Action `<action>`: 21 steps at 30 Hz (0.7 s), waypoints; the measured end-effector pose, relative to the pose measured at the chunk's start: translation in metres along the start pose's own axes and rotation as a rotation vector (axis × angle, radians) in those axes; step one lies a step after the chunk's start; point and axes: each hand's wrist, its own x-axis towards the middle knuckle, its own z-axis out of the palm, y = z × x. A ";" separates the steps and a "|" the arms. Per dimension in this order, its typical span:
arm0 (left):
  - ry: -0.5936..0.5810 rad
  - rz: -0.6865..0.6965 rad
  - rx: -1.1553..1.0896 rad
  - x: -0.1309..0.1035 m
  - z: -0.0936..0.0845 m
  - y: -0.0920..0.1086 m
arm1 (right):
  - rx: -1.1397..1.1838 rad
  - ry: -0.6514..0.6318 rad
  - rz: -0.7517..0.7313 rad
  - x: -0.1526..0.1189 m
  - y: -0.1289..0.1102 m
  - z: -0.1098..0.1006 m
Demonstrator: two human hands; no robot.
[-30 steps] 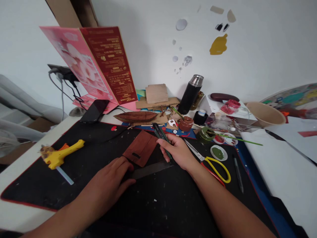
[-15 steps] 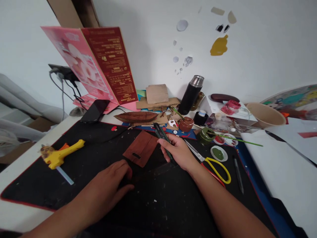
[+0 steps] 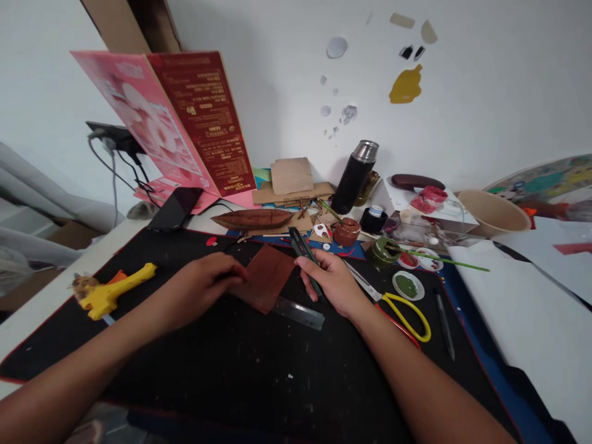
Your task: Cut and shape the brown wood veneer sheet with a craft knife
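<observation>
My right hand [image 3: 330, 274] grips a dark green utility knife [image 3: 303, 250], its upper end pointing away from me over the mat. My left hand [image 3: 210, 280] is closed in a pinch at the left end of a clear ruler [image 3: 303, 313]. The ruler slants across the near part of a brown-painted card piece [image 3: 272, 274], and its right end extends over the black mat. The left fingertips are beside the card's left edge. Yellow-and-red-handled scissors [image 3: 407, 314] lie by my right wrist, blades pointing away.
A yellow glue gun [image 3: 115, 290] lies at the left. Behind the card are a brown boat-shaped piece [image 3: 252, 219], cardboard scraps [image 3: 292, 176], a brown paint jar [image 3: 346, 231] and a black flask [image 3: 355, 179]. A green paint jar [image 3: 385, 253] and a dark pen [image 3: 444, 327] are at right.
My left hand has moved up and left and its fingers have closed. The ruler has turned, its left end now up by the card. My right hand still holds the knife.
</observation>
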 end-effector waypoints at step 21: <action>-0.006 0.310 0.218 0.056 0.041 -0.018 | -0.009 0.073 -0.010 0.000 -0.002 -0.001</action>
